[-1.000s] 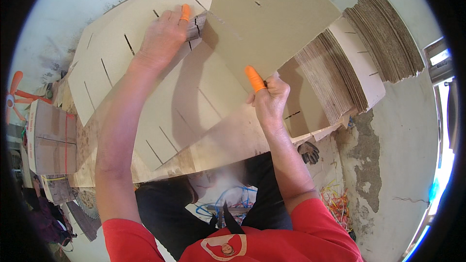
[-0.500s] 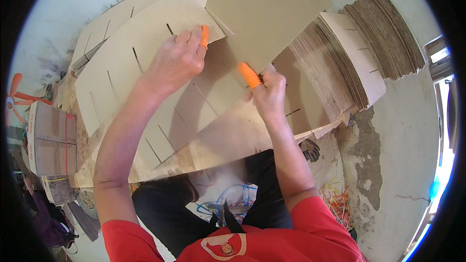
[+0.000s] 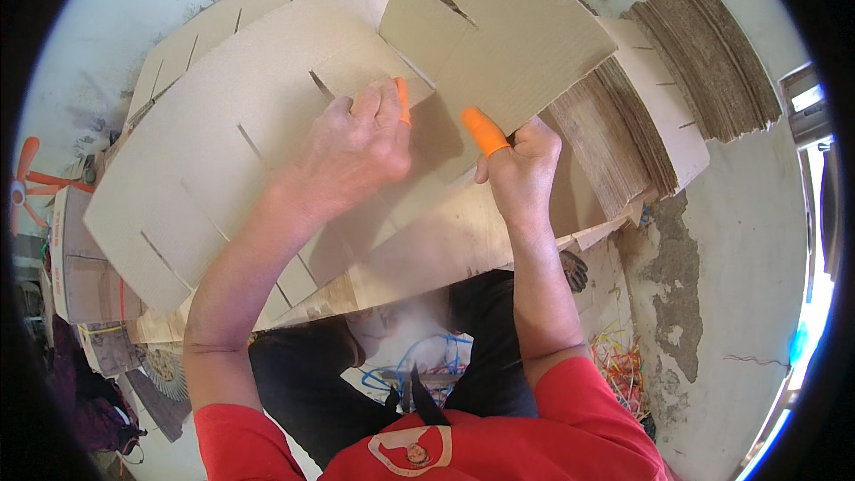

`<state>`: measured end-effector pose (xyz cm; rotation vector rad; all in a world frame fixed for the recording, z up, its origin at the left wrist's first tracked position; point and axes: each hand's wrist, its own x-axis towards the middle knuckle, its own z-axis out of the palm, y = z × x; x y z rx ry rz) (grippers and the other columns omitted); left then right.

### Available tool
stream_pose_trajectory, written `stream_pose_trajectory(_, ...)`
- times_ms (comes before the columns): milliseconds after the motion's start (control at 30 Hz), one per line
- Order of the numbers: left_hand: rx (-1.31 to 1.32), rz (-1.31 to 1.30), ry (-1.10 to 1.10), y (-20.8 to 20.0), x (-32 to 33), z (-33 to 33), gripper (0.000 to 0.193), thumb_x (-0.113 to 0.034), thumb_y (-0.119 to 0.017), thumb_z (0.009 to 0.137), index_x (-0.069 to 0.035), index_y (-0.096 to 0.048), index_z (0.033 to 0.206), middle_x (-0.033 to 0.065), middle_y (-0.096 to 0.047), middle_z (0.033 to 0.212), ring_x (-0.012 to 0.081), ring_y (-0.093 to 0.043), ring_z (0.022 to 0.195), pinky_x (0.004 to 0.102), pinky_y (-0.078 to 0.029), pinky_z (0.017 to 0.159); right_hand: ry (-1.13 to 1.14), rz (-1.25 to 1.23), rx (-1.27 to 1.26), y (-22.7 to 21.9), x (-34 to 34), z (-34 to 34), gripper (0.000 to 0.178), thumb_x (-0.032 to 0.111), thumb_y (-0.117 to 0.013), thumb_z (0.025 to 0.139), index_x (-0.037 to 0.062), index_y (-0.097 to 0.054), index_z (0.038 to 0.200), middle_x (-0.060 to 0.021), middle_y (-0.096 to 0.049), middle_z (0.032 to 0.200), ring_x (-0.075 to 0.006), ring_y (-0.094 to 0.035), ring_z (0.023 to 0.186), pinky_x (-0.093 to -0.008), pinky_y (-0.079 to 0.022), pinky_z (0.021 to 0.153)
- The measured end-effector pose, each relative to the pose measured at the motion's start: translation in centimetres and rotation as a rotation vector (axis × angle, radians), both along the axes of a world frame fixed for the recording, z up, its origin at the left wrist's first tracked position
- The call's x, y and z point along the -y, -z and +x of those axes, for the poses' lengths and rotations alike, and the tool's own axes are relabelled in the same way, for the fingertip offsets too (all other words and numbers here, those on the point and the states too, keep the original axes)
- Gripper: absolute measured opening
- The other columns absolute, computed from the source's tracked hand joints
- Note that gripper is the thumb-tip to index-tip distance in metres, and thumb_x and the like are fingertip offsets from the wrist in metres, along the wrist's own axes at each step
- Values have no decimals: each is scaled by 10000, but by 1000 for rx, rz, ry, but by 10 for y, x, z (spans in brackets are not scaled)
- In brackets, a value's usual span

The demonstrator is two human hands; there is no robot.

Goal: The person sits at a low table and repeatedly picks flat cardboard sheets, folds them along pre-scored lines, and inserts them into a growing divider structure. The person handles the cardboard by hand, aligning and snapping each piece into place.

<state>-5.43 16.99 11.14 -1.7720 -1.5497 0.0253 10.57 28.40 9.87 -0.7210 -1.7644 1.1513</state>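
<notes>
A long cardboard sheet with a row of slots [image 3: 214, 80] slants across the left and middle of the table. My left hand [image 3: 361, 138] is closed on its right end. My right hand [image 3: 527, 165] pinches the lower corner of another cardboard sheet [image 3: 525, 44], raised and tilted. The two sheets meet or overlap near the middle; whether they are slotted together I cannot tell. An orange finger cover [image 3: 485, 131] sits on my right thumb, and another [image 3: 403, 100] on a digit of my left hand. More slotted cardboard lies underneath, partly hidden by my left arm.
Stacked cardboard sheets [image 3: 610, 138] stand on the right of the wooden table [image 3: 427, 236], with a taller stack [image 3: 708, 53] beyond against the wall. At the left are a carton [image 3: 98, 263] and an orange fan [image 3: 31, 180]. Coloured strips [image 3: 621, 374] lie on the floor.
Both hands have moved a little to the right, and the left also slightly nearer. The long sheet's left end has swung left and nearer; the raised sheet has shifted, showing a slot.
</notes>
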Motion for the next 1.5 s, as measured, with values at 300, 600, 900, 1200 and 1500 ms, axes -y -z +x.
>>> stream_pose_trajectory(300, 82, 38, 97, -1, 1, -11, 351, -27, -660, 639, 108, -665, 962, 221, -626, 1019, 234, -593, 841, 279, -547, 604, -113, -81, -88, 2, -4, 4, 60, -30, -700, 843, -24, -713, 901, -14, -655, 718, -45, -448, 488, -216, -336, 429)
stream_pose_trajectory(600, 127, 83, 40, 9, 12, -16, 420, -50, -652, 642, 103, -658, 1034, 198, -637, 1046, 229, -592, 844, 282, -541, 609, -91, -184, 87, -5, -4, 5, 154, 25, -716, 861, -18, -694, 1007, 43, -679, 852, -28, -484, 741, -225, -452, 641)
stream_pose_trajectory(900, 175, 22, 203, 20, 14, 30, 423, -113, -611, 641, 110, -660, 998, 226, -609, 1089, 242, -576, 837, 308, -529, 599, -10, -54, 17, 3, 2, -7, 85, 53, -701, 883, -4, -688, 943, -7, -590, 624, -56, -442, 420, -236, -338, 393)
stream_pose_trajectory(1200, 418, -106, 292, 24, 23, 46, 313, -142, -665, 713, 68, -663, 945, 197, -645, 1018, 240, -583, 845, 318, -516, 597, 129, 309, 143, 24, 2, -14, 149, 84, -683, 908, -12, -675, 1022, 10, -587, 656, -48, -428, 580, -242, -374, 489)
stream_pose_trajectory(1500, 428, 396, -264, -10, -50, -124, 326, -286, -711, 833, -4, -646, 984, 107, -650, 892, 284, -564, 937, 385, -475, 807, 62, 171, 143, 43, -7, -11, 111, 45, -699, 887, 2, -687, 988, 46, -543, 648, -24, -393, 552, -222, -327, 470)
